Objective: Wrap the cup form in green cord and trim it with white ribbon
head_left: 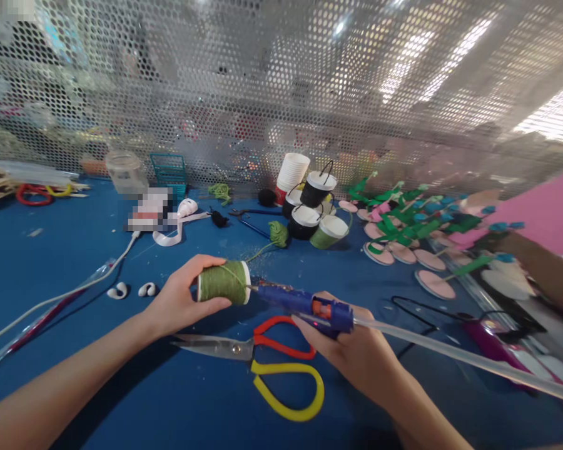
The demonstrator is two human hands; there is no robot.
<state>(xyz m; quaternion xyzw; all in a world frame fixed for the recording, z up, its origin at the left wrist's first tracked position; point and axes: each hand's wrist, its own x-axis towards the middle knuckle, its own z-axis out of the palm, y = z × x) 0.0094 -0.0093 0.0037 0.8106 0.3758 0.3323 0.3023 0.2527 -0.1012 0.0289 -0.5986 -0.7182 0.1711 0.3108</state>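
My left hand is closed around a small paper cup wrapped in green yarn, held on its side above the blue table. A strand of green yarn runs from it to a small yarn ball. My right hand grips a blue hot glue gun with its nozzle touching the cup's white rim. A long clear glue stick sticks out of the gun's back toward the right. Scissors with red and yellow handles lie on the table just below both hands.
A cluster of black and green wrapped cups and a stack of white cups stand behind. Pink discs with green foam stems lie at the right, by another person's arm. A white cable crosses the left side. Perforated metal screen behind.
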